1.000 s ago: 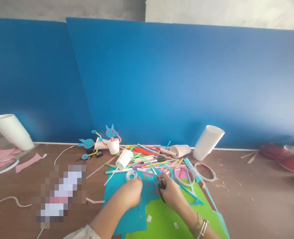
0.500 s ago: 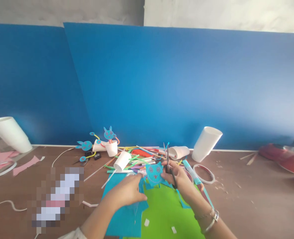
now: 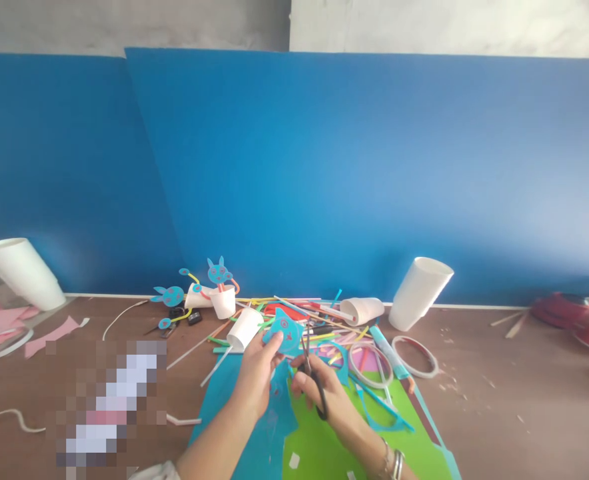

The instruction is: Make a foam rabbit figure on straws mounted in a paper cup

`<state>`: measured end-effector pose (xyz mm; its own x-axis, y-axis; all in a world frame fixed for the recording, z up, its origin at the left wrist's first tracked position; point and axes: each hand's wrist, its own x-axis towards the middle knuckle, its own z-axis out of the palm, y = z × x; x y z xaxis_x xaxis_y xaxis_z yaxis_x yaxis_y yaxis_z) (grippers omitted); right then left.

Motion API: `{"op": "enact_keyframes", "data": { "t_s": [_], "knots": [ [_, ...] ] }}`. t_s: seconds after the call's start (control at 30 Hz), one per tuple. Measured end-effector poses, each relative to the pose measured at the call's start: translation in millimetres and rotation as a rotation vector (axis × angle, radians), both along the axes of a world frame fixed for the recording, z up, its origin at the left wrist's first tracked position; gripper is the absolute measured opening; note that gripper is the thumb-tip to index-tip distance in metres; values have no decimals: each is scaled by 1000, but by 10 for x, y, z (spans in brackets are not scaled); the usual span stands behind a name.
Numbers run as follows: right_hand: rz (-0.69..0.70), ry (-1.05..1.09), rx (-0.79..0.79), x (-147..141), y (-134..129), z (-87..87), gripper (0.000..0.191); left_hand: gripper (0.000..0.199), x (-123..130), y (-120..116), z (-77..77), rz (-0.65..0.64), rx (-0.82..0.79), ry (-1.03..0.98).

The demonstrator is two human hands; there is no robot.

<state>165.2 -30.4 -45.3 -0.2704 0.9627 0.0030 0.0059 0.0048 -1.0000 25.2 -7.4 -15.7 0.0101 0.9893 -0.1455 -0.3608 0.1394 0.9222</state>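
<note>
A blue paper animal face (image 3: 285,333) with drawn eyes and pointed ears is pinched between the thumb and fingers of my left hand (image 3: 260,370). Just right of it, my right hand (image 3: 319,387) grips black-handled scissors (image 3: 319,393), their blades pointing up beside the face's right edge. Beneath the hands lie a blue sheet (image 3: 244,427) and a green sheet (image 3: 324,447). Behind them spreads a pile of colored straws (image 3: 319,310), with a white paper cup (image 3: 245,328) tipped on its side at the left.
Blue paper animals (image 3: 218,272) on cups stand at the back left. Tape rings (image 3: 415,356), a blue tube (image 3: 388,352) and a tall white cup stack (image 3: 421,293) are on the right. Pink paper (image 3: 52,335) and another cup stack (image 3: 22,273) are at far left.
The paper face has passed from my right hand to my left hand and moved left. The scissors have also shifted left and lower, and blue paper scraps now show on the green sheet.
</note>
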Motion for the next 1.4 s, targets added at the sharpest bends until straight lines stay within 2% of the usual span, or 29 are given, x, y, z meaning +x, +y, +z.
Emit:
{"op": "enact_keyframes", "data": {
  "t_s": [0.23,0.4,0.7,0.9,1.13,1.4],
  "knots": [
    [7,40,42,-26,-41,16,43,33,57,-56,39,-1,41,-113],
    [-12,35,42,-20,-40,15,42,31,76,-95,73,-10,45,-124],
    [-45,60,79,-51,-41,-26,41,27,79,-94,19,-20,37,-151],
    [-67,53,77,-54,-37,-55,39,34,92,-120,56,-17,26,-205],
    [-40,86,85,-73,-48,-104,39,28,123,-141,23,3,-53,-128],
    [-39,56,98,-82,-68,-46,43,30,140,-148,22,24,-84,-101]
  ]
}}
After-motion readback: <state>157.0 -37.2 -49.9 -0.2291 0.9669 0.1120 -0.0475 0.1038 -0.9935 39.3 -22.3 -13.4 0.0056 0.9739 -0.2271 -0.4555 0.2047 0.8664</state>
